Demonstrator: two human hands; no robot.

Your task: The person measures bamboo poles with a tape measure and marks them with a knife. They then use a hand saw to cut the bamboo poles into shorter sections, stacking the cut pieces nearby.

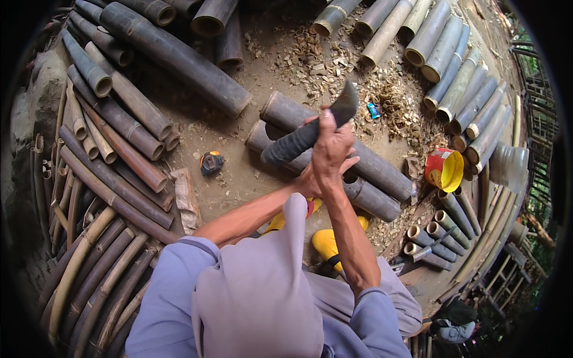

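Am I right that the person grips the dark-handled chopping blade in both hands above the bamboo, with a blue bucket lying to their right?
Not quite: the bucket is red with a yellow inside, not blue. The head view shows it right of both hands gripping the blade over the bamboo sections.

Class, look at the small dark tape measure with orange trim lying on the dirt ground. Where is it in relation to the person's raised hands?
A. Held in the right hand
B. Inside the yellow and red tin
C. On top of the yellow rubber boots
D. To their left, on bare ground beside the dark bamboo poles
D: the small dark tape measure with orange trim lies on bare dirt, left of the right hand and left hand.
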